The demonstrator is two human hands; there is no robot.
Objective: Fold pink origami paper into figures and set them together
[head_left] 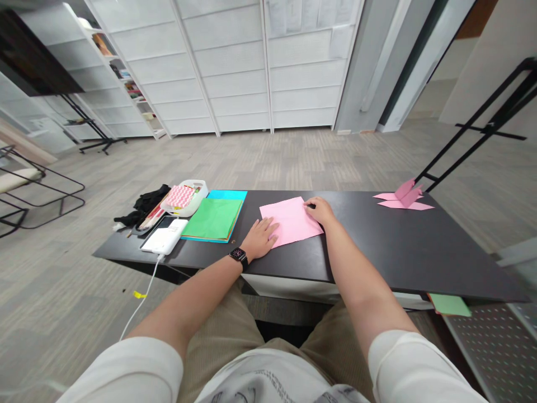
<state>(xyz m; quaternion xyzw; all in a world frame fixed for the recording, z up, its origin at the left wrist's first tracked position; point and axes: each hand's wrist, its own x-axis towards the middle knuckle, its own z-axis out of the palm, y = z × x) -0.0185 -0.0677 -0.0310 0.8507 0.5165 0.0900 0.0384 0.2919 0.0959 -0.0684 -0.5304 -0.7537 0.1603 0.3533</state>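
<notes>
A pink sheet of paper [292, 222] lies on the dark table [364, 246] in front of me, turned slightly askew. My left hand [260, 237] rests flat with its fingers spread, the fingertips on the sheet's left edge; a black watch is on that wrist. At the sheet's upper right edge, my right hand [319, 211] has its thumb and index finger pressed together on the paper. Folded pink paper shapes [406, 197] stand near the far right of the table.
Left of the sheet lies a stack of coloured paper [213, 218] with green on top. Beyond it are a white basket [196, 200], a white device with a cable [165, 235] and black cloth [146, 205]. Green paper [451, 304] shows below the table's right front edge.
</notes>
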